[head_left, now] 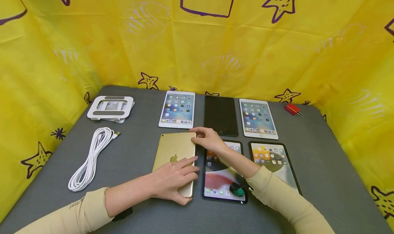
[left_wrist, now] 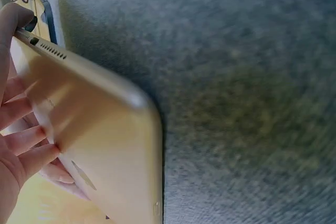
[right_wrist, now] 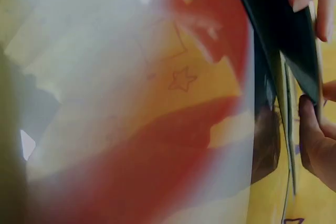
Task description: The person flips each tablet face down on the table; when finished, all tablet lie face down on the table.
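Fingers of the right hand (head_left: 210,140): clamped on the upper right corner of the gold tablet (head_left: 167,148).
Fingers of the left hand (head_left: 173,177): spread across its back and right edge, the thumb hooked round the lower corner, so that edge is gripped too.
Gold tablet: held back up, its left edge resting on the grey counter (head_left: 326,186), its right edge raised.
Brand: an Apple logo is seen on the gold back.
Beyond it: a left white tablet (head_left: 177,107), a black tablet (head_left: 221,114) and a right white tablet (head_left: 258,118) are set in a row.
Right side: two dark-framed tablets (head_left: 218,181) are laid screen up, partly covered by the right arm.
Icon labels: too small to be read.
Far right: a red plug (head_left: 291,109).
Left side: a white stand (head_left: 93,113) and a coiled white cable (head_left: 89,160).
Sleeve lettering (head_left: 76,204): cannot be read.
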`<action>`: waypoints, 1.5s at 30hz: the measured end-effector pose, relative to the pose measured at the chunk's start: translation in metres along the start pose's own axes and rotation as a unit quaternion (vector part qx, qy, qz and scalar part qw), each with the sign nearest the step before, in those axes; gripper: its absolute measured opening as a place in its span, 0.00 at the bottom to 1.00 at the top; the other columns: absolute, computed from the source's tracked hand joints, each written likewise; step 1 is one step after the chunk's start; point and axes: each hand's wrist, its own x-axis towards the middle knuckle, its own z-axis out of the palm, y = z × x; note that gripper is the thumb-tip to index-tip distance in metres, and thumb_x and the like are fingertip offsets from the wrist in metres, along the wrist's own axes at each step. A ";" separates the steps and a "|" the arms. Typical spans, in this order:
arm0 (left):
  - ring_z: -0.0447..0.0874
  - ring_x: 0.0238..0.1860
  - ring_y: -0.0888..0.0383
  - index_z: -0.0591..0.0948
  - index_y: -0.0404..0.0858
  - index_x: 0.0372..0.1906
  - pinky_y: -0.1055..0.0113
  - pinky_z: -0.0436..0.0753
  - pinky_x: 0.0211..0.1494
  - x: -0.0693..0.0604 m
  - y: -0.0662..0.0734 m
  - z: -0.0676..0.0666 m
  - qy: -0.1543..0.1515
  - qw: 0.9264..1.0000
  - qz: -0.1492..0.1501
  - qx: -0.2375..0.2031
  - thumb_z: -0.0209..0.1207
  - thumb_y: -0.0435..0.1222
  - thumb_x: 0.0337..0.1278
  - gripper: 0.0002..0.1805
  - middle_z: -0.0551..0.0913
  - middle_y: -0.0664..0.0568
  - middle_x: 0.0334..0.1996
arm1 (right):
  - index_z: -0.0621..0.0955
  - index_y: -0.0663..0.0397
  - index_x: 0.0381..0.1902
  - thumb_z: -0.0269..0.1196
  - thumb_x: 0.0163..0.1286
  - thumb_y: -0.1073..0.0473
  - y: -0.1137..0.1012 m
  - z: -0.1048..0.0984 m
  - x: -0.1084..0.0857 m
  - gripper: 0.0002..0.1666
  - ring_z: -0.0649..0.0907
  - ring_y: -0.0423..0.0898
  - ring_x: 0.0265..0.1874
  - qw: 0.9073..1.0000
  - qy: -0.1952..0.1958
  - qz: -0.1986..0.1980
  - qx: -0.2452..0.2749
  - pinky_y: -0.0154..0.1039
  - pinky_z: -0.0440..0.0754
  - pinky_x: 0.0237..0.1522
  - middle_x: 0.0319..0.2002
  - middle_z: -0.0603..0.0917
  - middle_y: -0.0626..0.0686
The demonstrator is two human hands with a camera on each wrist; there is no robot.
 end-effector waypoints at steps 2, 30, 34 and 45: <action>0.69 0.66 0.44 0.78 0.44 0.45 0.58 0.75 0.62 -0.001 0.000 0.002 -0.011 1.000 0.002 0.010 0.63 0.61 0.45 0.29 0.80 0.50 0.54 | 0.83 0.51 0.55 0.65 0.63 0.59 0.001 0.000 0.001 0.20 0.77 0.44 0.33 0.998 0.000 -0.024 -0.056 0.35 0.73 0.33 0.32 0.81 0.49; 0.69 0.66 0.47 0.77 0.40 0.51 0.56 0.71 0.66 -0.015 -0.003 0.018 -0.025 0.999 0.003 0.041 0.60 0.65 0.49 0.35 0.78 0.48 0.55 | 0.84 0.59 0.51 0.64 0.60 0.64 -0.005 0.003 0.010 0.19 0.77 0.47 0.39 0.966 -0.032 -0.121 -0.225 0.36 0.75 0.40 0.37 0.80 0.54; 0.69 0.66 0.48 0.76 0.40 0.52 0.57 0.69 0.67 -0.016 -0.005 0.019 -0.026 0.999 0.001 0.027 0.60 0.65 0.50 0.35 0.78 0.48 0.56 | 0.83 0.58 0.52 0.65 0.60 0.63 -0.005 0.002 0.009 0.20 0.78 0.46 0.39 0.971 -0.036 -0.100 -0.215 0.36 0.76 0.41 0.41 0.80 0.54; 0.76 0.59 0.57 0.79 0.43 0.51 0.61 0.75 0.61 -0.003 -0.010 0.003 0.025 0.996 -0.037 -0.081 0.58 0.53 0.63 0.21 0.80 0.51 0.55 | 0.81 0.51 0.57 0.61 0.69 0.58 -0.009 -0.021 -0.009 0.19 0.80 0.47 0.44 0.988 -0.023 -0.070 -0.139 0.39 0.79 0.40 0.53 0.79 0.54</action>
